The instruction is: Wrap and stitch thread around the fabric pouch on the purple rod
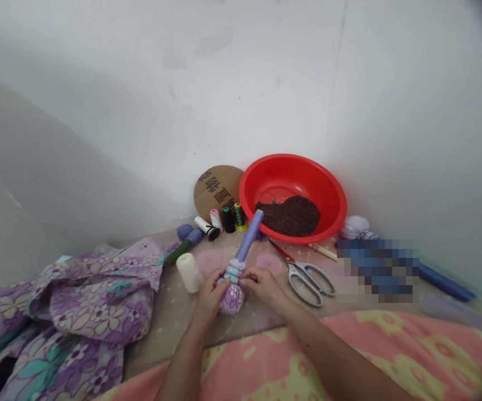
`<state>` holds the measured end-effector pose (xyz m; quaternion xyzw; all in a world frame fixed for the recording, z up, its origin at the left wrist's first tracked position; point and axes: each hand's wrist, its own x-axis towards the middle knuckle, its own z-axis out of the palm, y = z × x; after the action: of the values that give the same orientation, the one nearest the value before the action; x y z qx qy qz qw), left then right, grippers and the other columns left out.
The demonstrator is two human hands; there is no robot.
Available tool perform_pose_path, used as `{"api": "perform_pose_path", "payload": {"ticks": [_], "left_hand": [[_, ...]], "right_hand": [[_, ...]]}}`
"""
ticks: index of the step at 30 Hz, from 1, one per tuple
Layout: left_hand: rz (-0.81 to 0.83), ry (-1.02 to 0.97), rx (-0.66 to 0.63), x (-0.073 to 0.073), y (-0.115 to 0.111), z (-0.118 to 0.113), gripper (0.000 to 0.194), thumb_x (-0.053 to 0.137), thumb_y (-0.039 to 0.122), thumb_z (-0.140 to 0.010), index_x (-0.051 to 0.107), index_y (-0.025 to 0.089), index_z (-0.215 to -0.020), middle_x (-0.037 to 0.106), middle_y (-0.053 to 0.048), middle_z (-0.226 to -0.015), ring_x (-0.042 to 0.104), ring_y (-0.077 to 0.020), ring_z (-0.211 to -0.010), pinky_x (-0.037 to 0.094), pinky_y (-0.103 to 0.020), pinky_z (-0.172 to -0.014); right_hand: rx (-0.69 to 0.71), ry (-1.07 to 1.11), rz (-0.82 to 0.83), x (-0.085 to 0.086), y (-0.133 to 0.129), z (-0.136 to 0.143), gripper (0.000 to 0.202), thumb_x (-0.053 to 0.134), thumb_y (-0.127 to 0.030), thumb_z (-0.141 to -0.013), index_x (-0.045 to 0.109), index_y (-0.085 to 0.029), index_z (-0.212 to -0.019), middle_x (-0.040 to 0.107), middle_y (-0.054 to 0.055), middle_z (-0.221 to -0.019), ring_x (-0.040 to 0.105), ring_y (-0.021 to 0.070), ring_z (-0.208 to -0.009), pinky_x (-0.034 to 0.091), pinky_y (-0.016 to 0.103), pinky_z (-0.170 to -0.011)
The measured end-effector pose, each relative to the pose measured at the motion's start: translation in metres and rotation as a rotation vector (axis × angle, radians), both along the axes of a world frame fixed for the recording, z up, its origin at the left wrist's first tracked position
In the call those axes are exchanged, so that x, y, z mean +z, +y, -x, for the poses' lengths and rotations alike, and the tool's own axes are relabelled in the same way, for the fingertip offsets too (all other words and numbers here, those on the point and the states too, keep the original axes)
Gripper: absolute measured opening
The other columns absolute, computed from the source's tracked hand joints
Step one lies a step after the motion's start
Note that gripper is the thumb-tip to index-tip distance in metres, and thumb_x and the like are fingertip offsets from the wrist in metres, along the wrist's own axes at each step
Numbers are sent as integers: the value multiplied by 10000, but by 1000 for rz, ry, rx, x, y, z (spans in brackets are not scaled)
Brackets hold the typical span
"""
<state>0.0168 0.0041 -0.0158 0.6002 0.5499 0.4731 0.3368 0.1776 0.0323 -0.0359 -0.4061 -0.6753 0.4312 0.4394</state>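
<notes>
A stick wrapped in purple (249, 236) points up and away from me. At its near end is a round ball of purple flowered cloth (231, 299), its gathered neck bound around the stick. My left hand (211, 292) is closed on the left side of this ball, with the thumb by the neck. My right hand (262, 283) is pinched at the right side of the neck; whatever lies between its fingertips is too small to make out. Just left of my left hand stands a cone of cream thread (190, 272).
Behind are a red basin (333, 195) with dark brown grains (293, 216), a cardboard disc (216, 189) and several thread spools (228, 220). Scissors (305, 275) lie right of my right hand. Flowered cloth (94, 301) is heaped at left. A pixelated patch covers items at right.
</notes>
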Motion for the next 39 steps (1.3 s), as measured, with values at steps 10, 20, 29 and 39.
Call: {"api": "perform_pose_path", "payload": {"ticks": [10,20,29,39], "left_hand": [[-11,23,2,-5,1,1,348,536,312,-691,618,135,-979,650,-78,-943,578,-221,-868,436,-331,-793],[-57,107,8,1,-3,-8,305,519,311,-700,622,161,-944,650,-61,-916,578,-213,-858,433,-311,-783],[-51,221,72,9,-12,-16,346,507,341,-714,601,172,-1000,644,-65,-949,564,-226,-883,408,-327,-790],[-62,254,106,7,-12,-16,298,491,370,-722,601,174,-918,643,-51,-855,568,-203,-795,413,-303,-726]], "right_hand": [[-57,-93,-63,3,-6,-1,93,510,-201,-714,564,-191,-790,601,-9,-661,526,133,-618,389,220,-556],[-12,-359,-262,29,-23,-3,258,425,-102,-702,483,-197,-935,623,14,-788,563,156,-711,376,233,-622],[-134,-524,-297,34,-13,-18,229,431,-105,-684,576,-196,-836,623,21,-727,543,165,-697,343,242,-609],[-208,-509,-624,46,-14,-18,204,475,-210,-796,635,-240,-920,576,45,-950,440,189,-900,311,306,-779]]}}
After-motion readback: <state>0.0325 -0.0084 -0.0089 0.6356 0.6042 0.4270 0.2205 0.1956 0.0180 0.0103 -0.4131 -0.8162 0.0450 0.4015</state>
